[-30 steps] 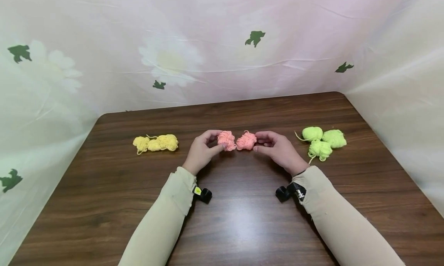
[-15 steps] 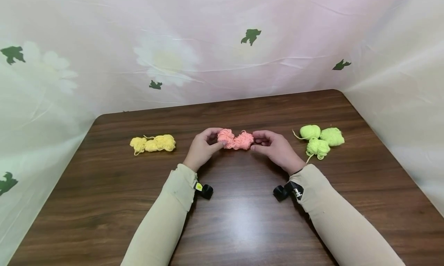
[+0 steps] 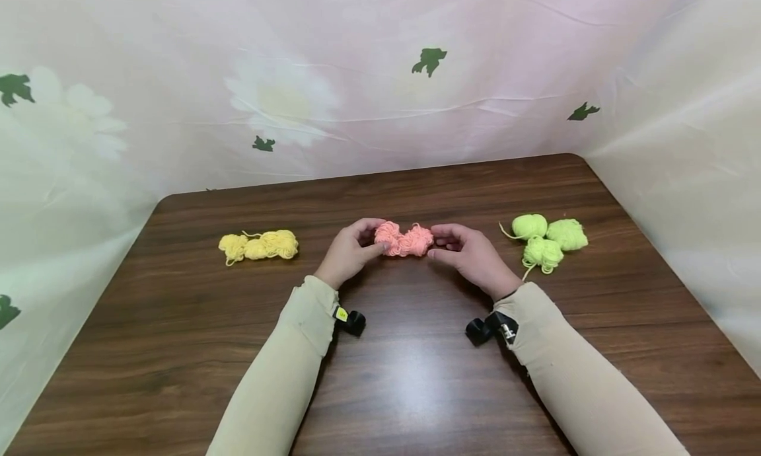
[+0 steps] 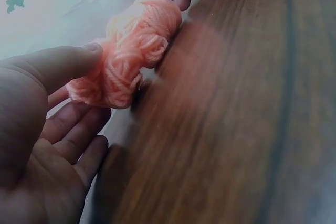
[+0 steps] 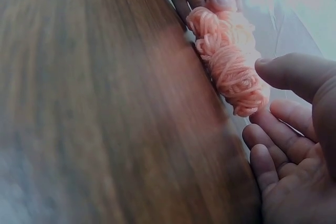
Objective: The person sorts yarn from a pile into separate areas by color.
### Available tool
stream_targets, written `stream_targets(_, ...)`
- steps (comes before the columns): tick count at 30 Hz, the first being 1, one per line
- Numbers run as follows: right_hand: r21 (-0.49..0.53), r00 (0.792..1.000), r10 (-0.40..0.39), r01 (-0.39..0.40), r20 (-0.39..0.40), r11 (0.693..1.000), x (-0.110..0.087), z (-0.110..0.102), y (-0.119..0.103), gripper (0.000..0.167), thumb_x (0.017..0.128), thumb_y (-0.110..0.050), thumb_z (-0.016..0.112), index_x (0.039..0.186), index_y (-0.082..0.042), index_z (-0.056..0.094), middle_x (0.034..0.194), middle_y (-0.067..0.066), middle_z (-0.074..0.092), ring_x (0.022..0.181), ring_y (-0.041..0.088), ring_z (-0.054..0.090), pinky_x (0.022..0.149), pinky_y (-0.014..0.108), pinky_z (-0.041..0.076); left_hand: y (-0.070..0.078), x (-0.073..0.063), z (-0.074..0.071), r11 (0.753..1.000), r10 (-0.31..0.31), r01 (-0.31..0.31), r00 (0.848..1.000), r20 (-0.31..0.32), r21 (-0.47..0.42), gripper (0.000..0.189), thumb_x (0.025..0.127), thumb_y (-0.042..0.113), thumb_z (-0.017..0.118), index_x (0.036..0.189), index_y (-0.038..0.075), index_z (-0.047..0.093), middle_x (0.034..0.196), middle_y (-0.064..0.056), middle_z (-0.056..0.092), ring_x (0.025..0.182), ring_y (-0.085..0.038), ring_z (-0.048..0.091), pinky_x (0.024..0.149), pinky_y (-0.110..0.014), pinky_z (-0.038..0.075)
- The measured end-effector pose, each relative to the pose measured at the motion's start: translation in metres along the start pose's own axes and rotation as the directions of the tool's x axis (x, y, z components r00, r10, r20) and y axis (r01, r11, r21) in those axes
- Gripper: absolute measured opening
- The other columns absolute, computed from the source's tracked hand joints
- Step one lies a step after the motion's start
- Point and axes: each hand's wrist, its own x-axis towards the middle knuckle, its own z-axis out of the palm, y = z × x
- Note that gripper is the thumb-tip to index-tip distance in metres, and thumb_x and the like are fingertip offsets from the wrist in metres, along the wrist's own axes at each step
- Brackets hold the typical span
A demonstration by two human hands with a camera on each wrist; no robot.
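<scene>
Two pink yarn balls lie side by side on the table, touching: the left yarn ball (image 3: 389,236) and the right yarn ball (image 3: 419,240). My left hand (image 3: 349,252) pinches the left one, its thumb over the near side and the fingers behind, as the left wrist view shows. At the other end my right hand (image 3: 472,254) is close against the right ball, thumb and loosely bent fingers at its outer edge. In the right wrist view the thumb tip reaches that pink yarn (image 5: 239,80), with the other fingers around its end, not closed on it.
Yellow yarn balls (image 3: 259,246) sit in a row at the left of the brown wooden table (image 3: 410,377). Three green yarn balls (image 3: 542,252) form a cluster at the right, loose strands trailing. A flowered cloth (image 3: 357,79) hangs behind the table.
The pink yarn balls, apart at first, have come together and now touch. The right ball and my right hand have shifted slightly left; my left hand stays at the left ball.
</scene>
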Motion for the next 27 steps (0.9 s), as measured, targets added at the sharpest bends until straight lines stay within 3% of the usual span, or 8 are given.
stream_targets(7,-0.017,1.0,0.009,-0.009,0.001,1.0,-0.0006,-0.0005,0.0012,0.045,0.089,-0.015,0.078,0.13,-0.002,0.063,0.121,0.015,0.068,0.111,0.029,0.064,0.095,0.042,0.049,0.0041,0.0001,0.0032,0.998,-0.008,0.005,0.999,0.048,0.064,0.043,0.091,0.019,0.076,0.131,0.012,0.063,0.118,-0.003,0.068,0.106,-0.018,0.064,0.093,-0.038,0.05)
stream_targets(19,-0.097,0.998,0.022,-0.027,-0.056,0.995,-0.0004,0.0034,-0.0007,0.039,0.089,-0.017,0.077,0.124,-0.003,0.067,0.114,0.013,0.07,0.105,0.026,0.065,0.091,0.04,0.05,0.0055,-0.0015,0.0094,1.0,0.014,-0.016,0.998,0.065,0.025,0.044,0.09,0.015,0.077,0.131,0.008,0.062,0.119,-0.005,0.069,0.109,-0.018,0.064,0.094,-0.035,0.05)
stream_targets(27,-0.098,0.996,0.026,-0.034,-0.083,0.995,0.0002,0.0063,-0.0025,0.037,0.089,-0.017,0.078,0.121,-0.003,0.068,0.11,0.013,0.072,0.101,0.026,0.067,0.088,0.039,0.051,0.0074,-0.0021,0.0084,1.0,0.002,-0.003,0.997,0.075,0.013,0.047,0.09,0.015,0.077,0.133,0.009,0.061,0.121,-0.005,0.069,0.11,-0.018,0.064,0.096,-0.036,0.049)
